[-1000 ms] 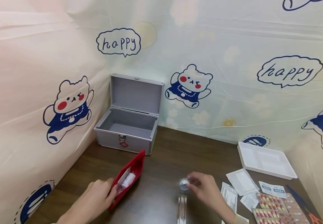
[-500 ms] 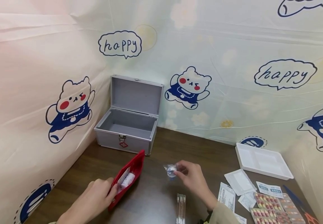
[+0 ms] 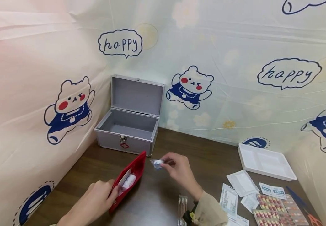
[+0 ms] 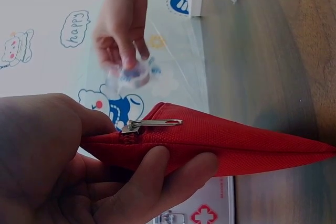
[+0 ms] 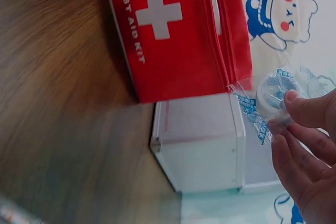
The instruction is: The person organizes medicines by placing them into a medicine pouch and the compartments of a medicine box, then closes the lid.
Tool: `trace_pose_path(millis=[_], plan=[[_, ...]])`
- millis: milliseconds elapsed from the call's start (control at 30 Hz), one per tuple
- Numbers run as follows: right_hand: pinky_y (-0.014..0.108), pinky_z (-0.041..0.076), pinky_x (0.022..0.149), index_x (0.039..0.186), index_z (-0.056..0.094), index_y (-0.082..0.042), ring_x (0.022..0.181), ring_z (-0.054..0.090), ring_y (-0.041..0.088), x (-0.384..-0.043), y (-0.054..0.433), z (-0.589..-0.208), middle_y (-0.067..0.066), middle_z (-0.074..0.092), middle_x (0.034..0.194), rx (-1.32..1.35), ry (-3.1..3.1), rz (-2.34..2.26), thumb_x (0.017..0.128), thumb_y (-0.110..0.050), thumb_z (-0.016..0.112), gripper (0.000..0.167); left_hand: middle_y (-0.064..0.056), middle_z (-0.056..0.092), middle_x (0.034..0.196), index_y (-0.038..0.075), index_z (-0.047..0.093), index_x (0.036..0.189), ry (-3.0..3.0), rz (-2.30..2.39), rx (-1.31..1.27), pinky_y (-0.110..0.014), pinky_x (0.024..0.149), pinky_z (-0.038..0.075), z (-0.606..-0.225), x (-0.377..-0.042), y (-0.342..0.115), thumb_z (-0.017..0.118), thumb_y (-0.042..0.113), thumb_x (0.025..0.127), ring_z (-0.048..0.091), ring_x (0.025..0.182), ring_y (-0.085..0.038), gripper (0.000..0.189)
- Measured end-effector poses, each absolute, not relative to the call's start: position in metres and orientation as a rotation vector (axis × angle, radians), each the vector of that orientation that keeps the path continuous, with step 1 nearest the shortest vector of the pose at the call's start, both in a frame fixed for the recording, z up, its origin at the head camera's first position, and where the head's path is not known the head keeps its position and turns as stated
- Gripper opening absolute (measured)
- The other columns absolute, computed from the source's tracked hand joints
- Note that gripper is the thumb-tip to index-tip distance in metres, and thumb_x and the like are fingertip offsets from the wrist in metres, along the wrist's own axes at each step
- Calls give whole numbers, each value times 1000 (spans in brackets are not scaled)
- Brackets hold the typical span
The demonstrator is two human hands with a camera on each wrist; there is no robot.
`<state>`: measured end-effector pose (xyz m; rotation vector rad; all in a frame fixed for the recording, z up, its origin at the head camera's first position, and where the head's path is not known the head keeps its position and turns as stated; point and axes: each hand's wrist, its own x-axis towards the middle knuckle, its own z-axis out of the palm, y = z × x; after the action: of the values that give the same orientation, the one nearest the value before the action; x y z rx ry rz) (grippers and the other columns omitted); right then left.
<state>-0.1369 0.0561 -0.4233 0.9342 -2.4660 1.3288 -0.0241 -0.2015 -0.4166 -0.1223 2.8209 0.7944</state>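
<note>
My left hand (image 3: 95, 197) grips one end of a red zippered first aid pouch (image 5: 184, 66), holding it upright on the table with its top gaping. Inside the pouch lies a white rolled bandage (image 3: 129, 182), beside a flat white packet (image 3: 125, 176). The zipper pull (image 4: 157, 123) shows by the left fingers in the left wrist view. Between thumb and fingers, my right hand (image 3: 179, 168) pinches a white tape roll (image 5: 270, 95) in a clear wrapper with blue print. That roll hangs in the air just right of the pouch's far end, apart from it.
Behind the pouch stands a grey metal case (image 3: 126, 138) with its lid up. Wrapped swab sticks (image 3: 182, 207) lie near the right sleeve. At right are a white tray (image 3: 267, 161), paper packets (image 3: 229, 197), blister packs (image 3: 270, 204) and orange-handled tweezers or scissors (image 3: 313, 219).
My right hand has carried the wrapped tape roll leftward and away from me, from above the swab sticks to near the pouch. The left hand and pouch have stayed put.
</note>
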Motion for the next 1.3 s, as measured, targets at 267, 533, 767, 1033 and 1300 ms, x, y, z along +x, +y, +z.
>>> trace_pose_path(millis=[267,533,767,1033,1300], plan=[[31,61,80,96,73,-7,84,71,14,-141,31,-419,6,76,95,1067,-2421,1311,81,1,79,18,-1,55,62,2,68,101,2819,801,-124,-20,46,49,-418,-25,-202,67,19,93,51,48,-11,19],[30,58,90,103,75,-6,98,72,16,-142,18,-417,6,76,104,1178,-2389,1210,81,5,77,24,-1,58,64,2,69,102,2810,800,-117,-21,46,50,-415,-26,-200,67,20,93,53,48,-10,20],[24,56,91,101,75,-9,101,69,14,-146,3,-419,3,74,106,1328,-2387,889,85,4,74,21,-1,60,67,1,68,104,2797,778,-126,-22,49,53,-414,-27,-200,66,20,94,55,50,-9,22],[24,55,90,100,76,-12,102,64,14,-150,-3,-426,2,70,107,1336,-2428,568,85,-2,74,18,-1,57,64,1,69,106,2781,797,-151,-21,49,53,-414,-27,-198,66,20,94,55,49,-9,23],[24,55,91,110,74,-14,105,64,13,-151,-5,-427,1,70,113,1328,-2512,509,87,-7,73,24,-1,58,64,1,69,105,2797,794,-148,-22,48,53,-414,-27,-200,66,19,94,56,49,-8,22]])
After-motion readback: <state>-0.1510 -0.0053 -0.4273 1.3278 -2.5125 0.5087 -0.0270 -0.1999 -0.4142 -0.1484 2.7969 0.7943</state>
